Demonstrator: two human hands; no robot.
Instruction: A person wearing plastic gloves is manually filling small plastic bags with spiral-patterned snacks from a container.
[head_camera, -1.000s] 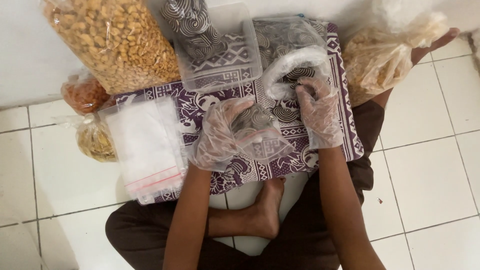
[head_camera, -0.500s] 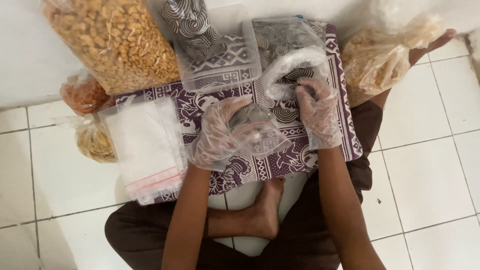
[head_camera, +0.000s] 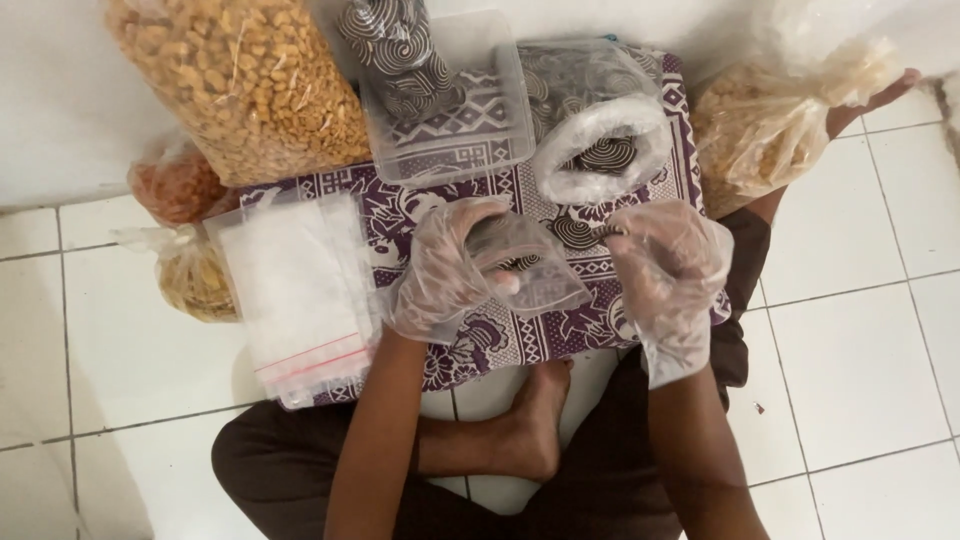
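Head view. Person sits on the tiled floor (head_camera: 870, 350) with a purple patterned cloth (head_camera: 500, 335) over the lap. Left hand (head_camera: 445, 265), in a thin plastic glove, has its fingers closed around the mouth of a small clear bag (head_camera: 535, 270) near the cloth's centre. Right hand (head_camera: 668, 262), also gloved, pinches a dark spiral snack (head_camera: 608, 232) just right of the bag. Open sack of spiral snacks (head_camera: 600, 150) lies at the cloth's far edge, beside a clear tub (head_camera: 450, 100). Stack of empty zip bags (head_camera: 290, 290) at the left edge. Judgement: keep the bag mouth spread wide and upright, feed the piece flat to avoid breakage.
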